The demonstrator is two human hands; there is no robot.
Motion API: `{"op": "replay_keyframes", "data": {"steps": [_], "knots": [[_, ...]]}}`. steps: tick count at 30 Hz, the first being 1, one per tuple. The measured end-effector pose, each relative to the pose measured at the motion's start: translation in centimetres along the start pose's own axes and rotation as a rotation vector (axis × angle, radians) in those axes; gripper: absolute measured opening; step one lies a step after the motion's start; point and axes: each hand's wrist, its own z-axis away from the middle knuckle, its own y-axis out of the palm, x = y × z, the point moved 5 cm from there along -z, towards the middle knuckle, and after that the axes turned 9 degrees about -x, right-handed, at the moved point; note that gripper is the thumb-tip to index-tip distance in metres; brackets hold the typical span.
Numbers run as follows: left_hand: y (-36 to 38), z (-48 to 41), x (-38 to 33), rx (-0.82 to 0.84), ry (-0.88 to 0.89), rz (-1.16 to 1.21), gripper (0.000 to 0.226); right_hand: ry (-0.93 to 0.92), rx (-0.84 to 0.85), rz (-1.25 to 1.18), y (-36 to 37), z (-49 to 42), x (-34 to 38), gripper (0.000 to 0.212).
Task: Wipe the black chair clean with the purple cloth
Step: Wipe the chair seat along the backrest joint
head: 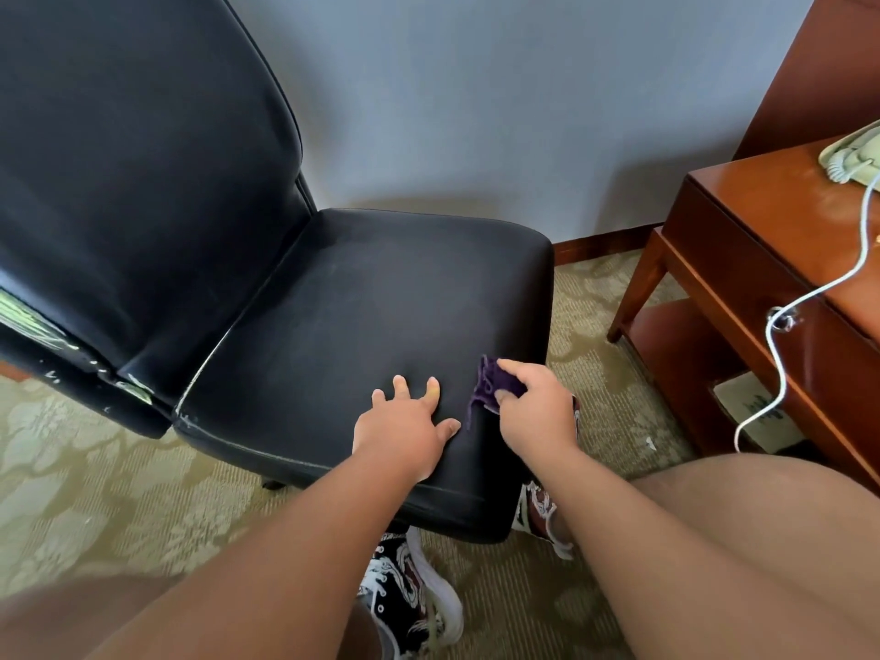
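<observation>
One black chair (362,297): the broad seat spreads away and leftward from the cloth, giving open room for strokes. Wooden side table (762,221) stands off the right edge, apart. Left hand (405,433) lies flat on the seat front, fingers spread. Right hand (538,412) pinches the bunched purple cloth (495,385) at the near right corner.

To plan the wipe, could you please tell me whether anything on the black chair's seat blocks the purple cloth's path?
Only the left hand, spread flat on the seat of the black padded chair, just left of the crumpled purple cloth the right hand pinches.
</observation>
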Motion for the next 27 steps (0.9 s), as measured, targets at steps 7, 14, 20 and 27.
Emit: {"op": "replay_keyframes", "data": {"steps": [7,14,20,27], "knots": [[-0.4,-0.8,-0.8,0.001,-0.014,-0.026,0.068,0.021,0.028,0.017,-0.4,-2.3,-0.5,0.040],[-1.7,-1.0,-2.0,0.030,-0.051,0.017,0.070,0.038,0.017,0.070,-1.8,1.2,-1.4,0.040],[-3.8,-1.0,-1.2,0.054,-0.011,0.136,0.069,0.178,0.084,0.019,-3.0,4.2,-1.6,0.041],[-3.3,3.5,2.8,0.038,0.249,0.276,0.085,0.194,0.362,0.185,-2.7,5.8,-0.8,0.069]]}}
